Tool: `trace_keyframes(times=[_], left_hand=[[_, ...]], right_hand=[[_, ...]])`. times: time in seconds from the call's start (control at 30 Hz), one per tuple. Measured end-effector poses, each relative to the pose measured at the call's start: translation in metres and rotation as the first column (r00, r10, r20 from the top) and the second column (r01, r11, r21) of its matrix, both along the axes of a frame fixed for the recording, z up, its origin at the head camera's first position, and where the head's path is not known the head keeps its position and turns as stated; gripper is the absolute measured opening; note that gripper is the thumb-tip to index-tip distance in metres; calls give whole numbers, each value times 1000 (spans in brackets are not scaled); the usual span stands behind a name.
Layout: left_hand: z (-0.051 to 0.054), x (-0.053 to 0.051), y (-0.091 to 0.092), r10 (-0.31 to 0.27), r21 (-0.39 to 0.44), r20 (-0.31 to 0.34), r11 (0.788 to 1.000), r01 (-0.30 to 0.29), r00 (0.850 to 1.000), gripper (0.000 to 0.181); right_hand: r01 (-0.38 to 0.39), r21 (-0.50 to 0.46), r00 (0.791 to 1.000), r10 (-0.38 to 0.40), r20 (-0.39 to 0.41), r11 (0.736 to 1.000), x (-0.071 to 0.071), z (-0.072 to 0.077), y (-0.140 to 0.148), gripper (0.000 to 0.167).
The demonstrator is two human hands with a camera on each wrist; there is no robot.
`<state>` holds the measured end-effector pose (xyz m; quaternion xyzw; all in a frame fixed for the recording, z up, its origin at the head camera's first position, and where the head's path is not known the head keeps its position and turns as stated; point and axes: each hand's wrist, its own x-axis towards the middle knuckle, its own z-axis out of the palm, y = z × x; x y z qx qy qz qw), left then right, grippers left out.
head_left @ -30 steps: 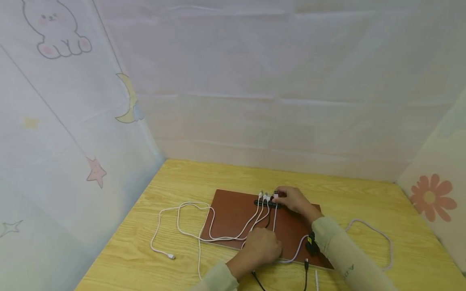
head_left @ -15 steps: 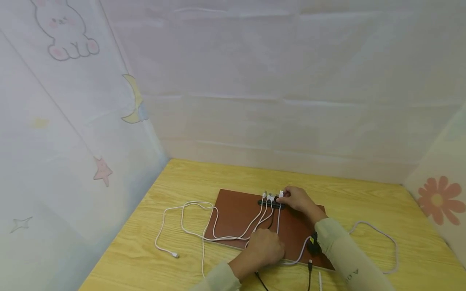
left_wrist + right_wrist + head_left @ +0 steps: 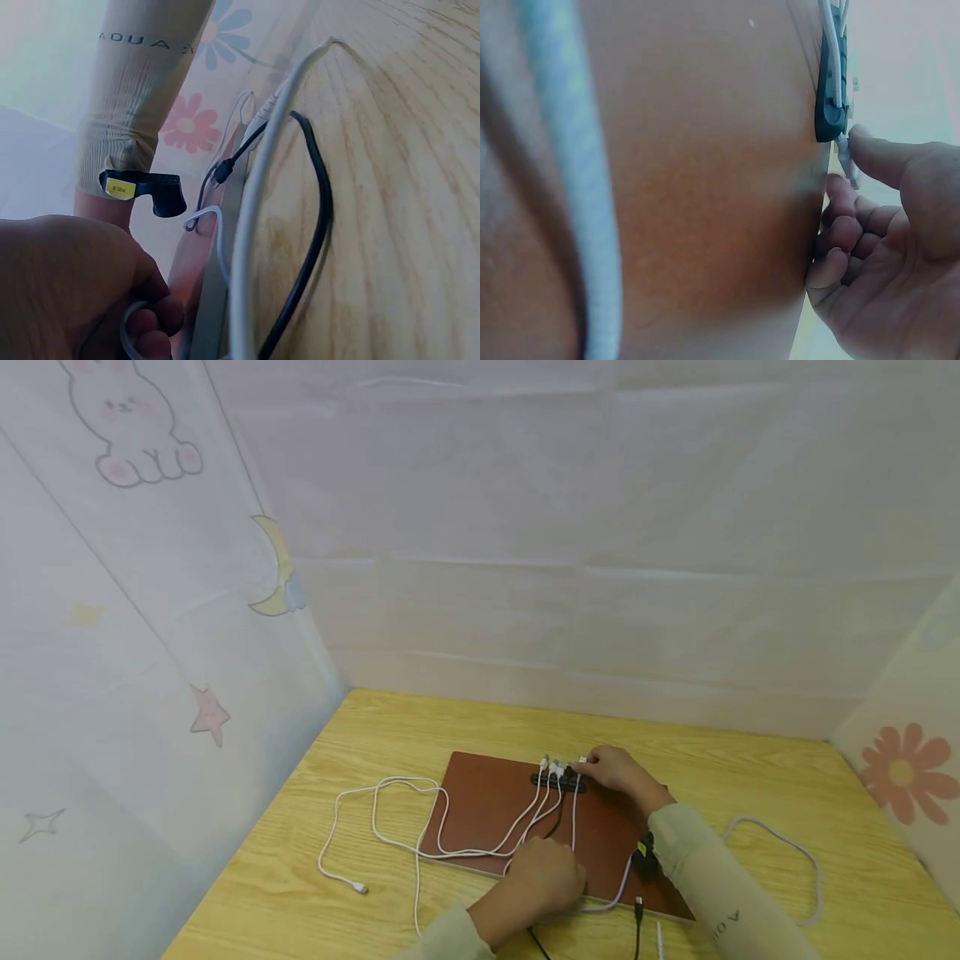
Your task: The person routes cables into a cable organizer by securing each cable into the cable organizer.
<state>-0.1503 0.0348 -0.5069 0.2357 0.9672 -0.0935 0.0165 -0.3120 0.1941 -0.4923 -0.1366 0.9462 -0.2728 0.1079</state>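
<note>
A black cable-holder strip lies near the far edge of a reddish-brown board. Several cables run through its slots, with white USB plugs sticking out behind. At the strip's right end, my right hand pinches the white plug of a pale cable between thumb and fingers. My left hand is curled at the board's near edge. In the left wrist view a pale cable loop shows between its fingers; the fingertips are partly hidden.
White cables loop over the wooden table on the left. A lavender cable curves to the right. Near the front edge are a black cable's plug and a white cable end. A black wrist device sits on my right wrist.
The head view has shifted slightly. The white plug in my right hand shows less above the fingers than half a second ago. My left hand stays at the board's near edge.
</note>
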Motion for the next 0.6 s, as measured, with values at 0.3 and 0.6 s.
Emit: trace_keyframes(times=[0.3,0.6], left_hand=[[5,-3,-1,101,70,107,992,-109,989,33],[7,-4,1,103,23,170,994,-108,980,32]], right_hand=[[-11,37,1000,11,8,999,2,2,-4,33],[-3,64,1000,1,26,998,3,3,1,29]])
